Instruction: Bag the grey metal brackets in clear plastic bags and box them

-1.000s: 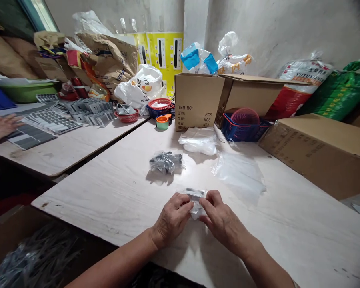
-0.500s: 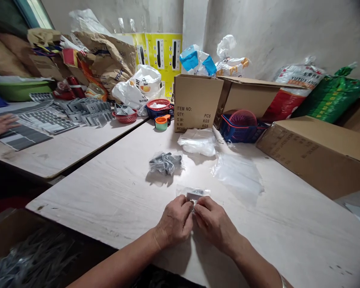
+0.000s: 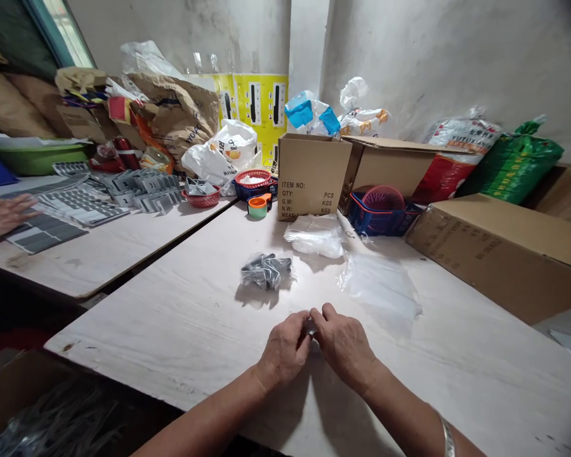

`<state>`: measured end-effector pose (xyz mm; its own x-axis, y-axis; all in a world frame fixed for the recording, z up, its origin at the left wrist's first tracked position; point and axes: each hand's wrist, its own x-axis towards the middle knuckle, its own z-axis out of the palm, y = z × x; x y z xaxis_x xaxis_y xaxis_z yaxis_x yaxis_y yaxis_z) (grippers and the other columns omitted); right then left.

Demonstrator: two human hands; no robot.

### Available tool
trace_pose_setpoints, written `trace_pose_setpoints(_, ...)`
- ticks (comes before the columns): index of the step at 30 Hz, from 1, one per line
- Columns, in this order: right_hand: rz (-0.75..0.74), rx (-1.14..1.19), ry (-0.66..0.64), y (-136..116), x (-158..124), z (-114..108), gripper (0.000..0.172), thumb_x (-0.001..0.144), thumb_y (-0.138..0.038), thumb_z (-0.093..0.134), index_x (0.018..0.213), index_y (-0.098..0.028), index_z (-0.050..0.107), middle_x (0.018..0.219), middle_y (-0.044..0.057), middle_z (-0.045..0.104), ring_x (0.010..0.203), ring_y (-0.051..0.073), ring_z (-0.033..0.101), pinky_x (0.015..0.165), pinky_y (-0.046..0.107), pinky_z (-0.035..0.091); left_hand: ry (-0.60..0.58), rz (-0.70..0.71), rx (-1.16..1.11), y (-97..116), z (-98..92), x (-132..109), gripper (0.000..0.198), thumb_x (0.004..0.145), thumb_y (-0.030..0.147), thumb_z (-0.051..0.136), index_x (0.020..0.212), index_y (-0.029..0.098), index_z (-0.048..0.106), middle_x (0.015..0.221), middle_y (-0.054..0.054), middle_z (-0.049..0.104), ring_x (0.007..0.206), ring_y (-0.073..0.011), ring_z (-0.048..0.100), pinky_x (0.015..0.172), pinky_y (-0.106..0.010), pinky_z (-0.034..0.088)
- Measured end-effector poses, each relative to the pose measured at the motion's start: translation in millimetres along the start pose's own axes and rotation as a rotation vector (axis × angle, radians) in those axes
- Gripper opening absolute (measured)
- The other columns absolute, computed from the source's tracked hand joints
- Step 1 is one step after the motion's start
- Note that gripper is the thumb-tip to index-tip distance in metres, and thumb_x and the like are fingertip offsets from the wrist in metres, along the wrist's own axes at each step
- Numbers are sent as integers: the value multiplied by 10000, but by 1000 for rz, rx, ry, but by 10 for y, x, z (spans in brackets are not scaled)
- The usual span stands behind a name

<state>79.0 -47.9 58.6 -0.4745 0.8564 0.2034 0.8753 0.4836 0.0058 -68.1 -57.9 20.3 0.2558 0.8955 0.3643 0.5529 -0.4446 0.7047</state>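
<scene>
Pale table [image 3: 171,304]; on it a limp clear plastic sheet [image 3: 380,285], a bagged bundle of dark parts [image 3: 266,271]. Nearer, left hand [image 3: 285,349] and right hand [image 3: 345,346] fingertip to fingertip, both pinching a small clear packet [image 3: 311,328], almost wholly hidden, contents unreadable.

basket [image 3: 379,219] blue | sack [image 3: 509,166] green | carton [image 3: 310,176] brown
</scene>
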Motion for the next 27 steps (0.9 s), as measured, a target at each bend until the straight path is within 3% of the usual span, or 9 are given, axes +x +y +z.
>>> trace_pose_setpoints(2, -8, -18, -17, -2, 69, -36, 178, 786, -121, 506, 925, -208, 575, 841, 36, 567, 620, 161, 569, 507, 256, 311, 4, 25, 13, -3, 17, -17, 391, 736, 83, 444, 1114, 166, 504, 957, -70, 623, 829, -171, 577, 757, -305, 461)
trace_pose_setpoints(5, -34, 25, -60, 37, 132, -35, 57, 757, -163, 553, 738, -188, 600, 754, 27, 580, 592, 149, 556, 508, 257, 271, 20, 52, 39, -41, -17, -32, 453, 754, 142, 485, 1204, 125, 435, 785, -44, 628, 667, -150, 574, 631, -272, 466)
trace_pose_setpoints(7, -25, 117, -53, 93, 160, 12, 109, 744, -196, 587, 637, -183, 573, 683, 4, 567, 557, 124, 526, 499, 250, 244, 119, 82, 88, -94, -135, 9, 452, 775, 210, 516, 1209, 116, 436, 701, -21, 604, 591, -139, 547, 581, -266, 453)
trace_pose_setpoints(10, 62, 326, 81, 192, 240, 153, 218, 757, -238, 598, 569, -177, 506, 641, -25, 527, 540, 92, 475, 501, 229, 248, 374, 138, 247, -224, -468, 192, 296, 795, 285, 531, 1064, 165, 558, 821, -55, 624, 784, -184, 572, 762, -338, 457)
trace_pose_setpoints(12, 142, 436, 231, 239, 346, 283, 281, 786, -279, 572, 548, -176, 463, 626, -30, 488, 540, 87, 451, 515, 217, 273, 456, 93, 342, -346, -732, 380, 264, 810, 323, 513, 1027, 192, 592, 1005, -73, 625, 990, -224, 536, 904, -391, 398)
trace_pose_setpoints(15, 229, 510, 447, 246, 576, 476, 368, 823, -411, 513, 542, -186, 434, 622, -29, 444, 540, 94, 430, 535, 213, 310, 348, -123, 407, -550, -1052, 684, 355, 833, 407, 455, 1103, 212, 577, 1190, -67, 570, 1168, -251, 437, 995, -415, 321)
trace_pose_setpoints(18, 286, 504, 525, 184, 830, 615, 396, 871, -470, 404, 598, -193, 473, 660, -11, 458, 577, 115, 450, 565, 224, 343, 184, -249, 385, -722, -1214, 924, 400, 837, 452, 420, 1133, 232, 577, 1228, -49, 559, 1160, -235, 459, 981, -374, 337)
trace_pose_setpoints(23, 317, 465, 496, -7, 1150, 782, 379, 918, -413, 312, 747, -172, 549, 757, 40, 508, 683, 160, 513, 640, 259, 395, -7, -284, 322, -881, -1220, 1096, 337, 799, 459, 462, 1011, 265, 639, 1011, 11, 660, 888, -160, 587, 791, -251, 433)
trace_pose_setpoints(27, 247, 426, 354, -141, 1253, 894, 267, 909, -319, 355, 954, -165, 569, 920, 73, 551, 785, 180, 544, 695, 275, 416, -42, -341, 295, -940, -1153, 1096, 302, 791, 430, 455, 984, 261, 616, 757, 40, 636, 725, -133, 561, 679, -223, 421)
